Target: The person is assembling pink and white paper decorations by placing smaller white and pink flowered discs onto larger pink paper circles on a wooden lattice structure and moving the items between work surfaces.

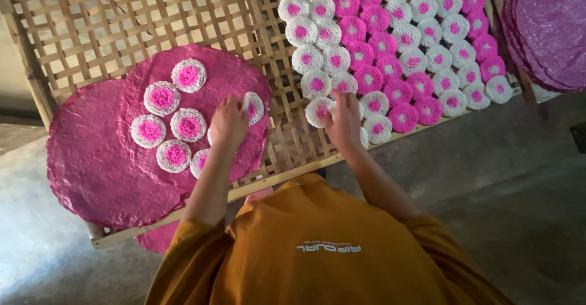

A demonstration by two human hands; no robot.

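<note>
Discs of white noodle-like lace with pink centres are laid out on a woven bamboo rack (122, 18), and the relation that matters is between its two halves. Along the right half, the packed rows of discs (390, 48) run from the far edge down to the near edge. On the left half, a large round pink sheet (97, 158) is spread, and a small cluster of discs (162, 97) is already set on it.

The left hand (229, 122) is held over the right part of the pink sheet. Its fingers are curled closed around a white-rimmed disc (254, 106), which shows just to the right of the knuckles and lies flat against the sheet.

The right hand (343, 117) is placed at the near end of the rows, close to the rack's near edge. Its fingers are bent down onto the front disc (317, 112), which lies just to its left. Whether that disc is gripped or only touched cannot be told.

The rows are nearer the right hand and the sheet nearer the left, with a strip of bare lattice between the two. A stack of pink sheets (546, 30) is seen beyond the rack's right edge.
</note>
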